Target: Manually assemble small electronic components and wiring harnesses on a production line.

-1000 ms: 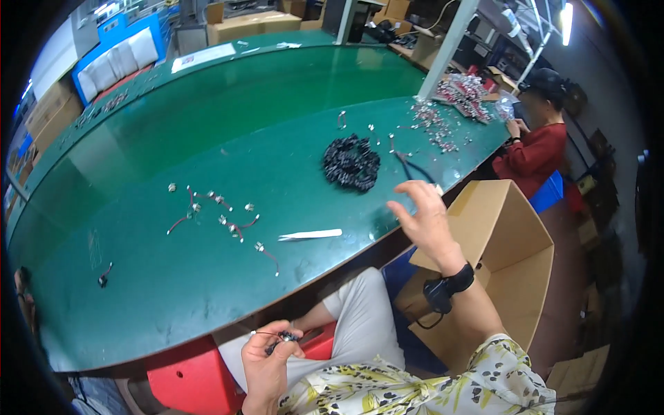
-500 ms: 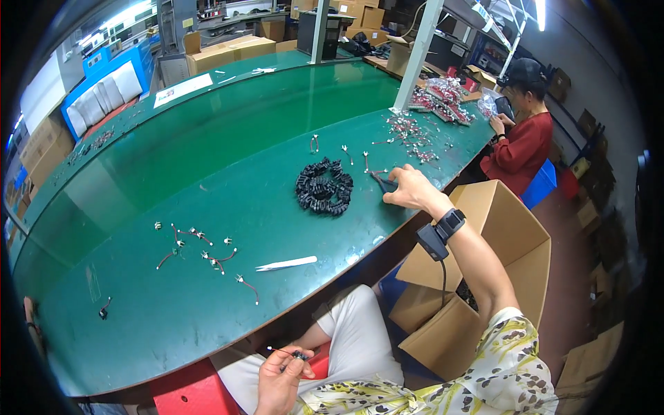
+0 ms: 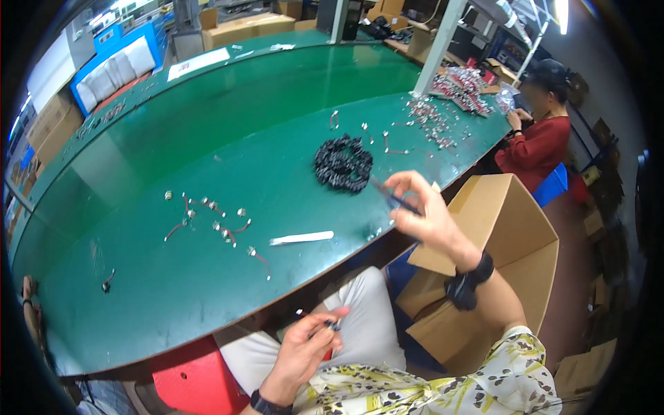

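My right hand (image 3: 430,216) is off the near table edge, closed round dark tweezers (image 3: 400,200) whose tip points toward a coiled ring of small black parts (image 3: 344,163). Above my lap my left hand (image 3: 308,353) pinches a small dark connector (image 3: 332,324) with a short wire; its details are blurred. On the green table (image 3: 173,304), white tweezers (image 3: 302,238) lie near the front edge. Several small white connectors with red-and-black wires (image 3: 220,227) are scattered left of them. A few more wired connectors (image 3: 366,133) lie beyond the black ring.
An open cardboard box (image 3: 536,256) stands by my right arm, below the table edge. Heaped wired connectors (image 3: 460,90) lie at the far right, near a person in red (image 3: 539,149). Another person's hand (image 3: 29,290) shows at the left rim. A red stool (image 3: 197,377) is beside my legs.
My right hand has lifted the dark tweezers off the table and drawn them back toward me. My left hand has risen slightly with the connector. The whole view has shifted a little.
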{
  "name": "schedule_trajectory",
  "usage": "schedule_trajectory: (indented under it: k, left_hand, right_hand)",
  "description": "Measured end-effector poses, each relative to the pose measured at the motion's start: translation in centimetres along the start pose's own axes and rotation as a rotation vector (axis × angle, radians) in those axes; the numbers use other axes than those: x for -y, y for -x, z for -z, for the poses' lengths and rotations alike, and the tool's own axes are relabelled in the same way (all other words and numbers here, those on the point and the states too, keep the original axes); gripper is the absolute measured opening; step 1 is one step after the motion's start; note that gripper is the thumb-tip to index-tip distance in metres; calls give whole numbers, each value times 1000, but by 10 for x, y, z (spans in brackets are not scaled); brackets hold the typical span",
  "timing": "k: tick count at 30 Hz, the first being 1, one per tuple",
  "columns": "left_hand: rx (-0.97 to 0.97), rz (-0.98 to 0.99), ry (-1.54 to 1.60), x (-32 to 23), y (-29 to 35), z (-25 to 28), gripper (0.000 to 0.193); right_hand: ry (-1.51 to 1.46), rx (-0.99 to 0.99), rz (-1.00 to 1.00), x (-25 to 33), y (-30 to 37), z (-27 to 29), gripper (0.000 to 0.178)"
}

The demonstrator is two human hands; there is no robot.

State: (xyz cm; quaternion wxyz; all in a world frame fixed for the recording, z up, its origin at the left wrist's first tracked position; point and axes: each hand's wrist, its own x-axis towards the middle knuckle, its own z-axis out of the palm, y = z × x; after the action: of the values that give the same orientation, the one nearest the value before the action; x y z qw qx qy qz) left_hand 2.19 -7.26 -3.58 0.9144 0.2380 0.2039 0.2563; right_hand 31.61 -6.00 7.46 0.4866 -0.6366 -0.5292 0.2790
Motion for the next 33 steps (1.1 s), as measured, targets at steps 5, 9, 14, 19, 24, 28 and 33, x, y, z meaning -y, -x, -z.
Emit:
schedule_trajectory:
  k: [5,9,14,19,24,28,33]
  left_hand:
    - [198,36,43,-5,-6,-22,23]
    - [246,-12,140,-4,8,-11,23]
    - [196,2,195,-10,34,-1,23]
    - [188,-2,88,-19,34,8,25]
    - [55,121,131,-4,31,8,27]
    - [71,83,68,-1,27,15,26]
    - [-27,132,-63,-7,29,8,24]
  right_hand:
    - [-21,166,59,18,55,-82,20]
    - [-181,145,7,-2,64,-111,13]
    - [-124,214,12,-16,69,-121,12]
    - [-61,533,-54,-2,75,-111,52]
    - [157,877,64,-4,67,-90,99]
    - [141,858,-108,-11,80,-109,108]
    - [-184,932,-223,-26,82,-112,108]
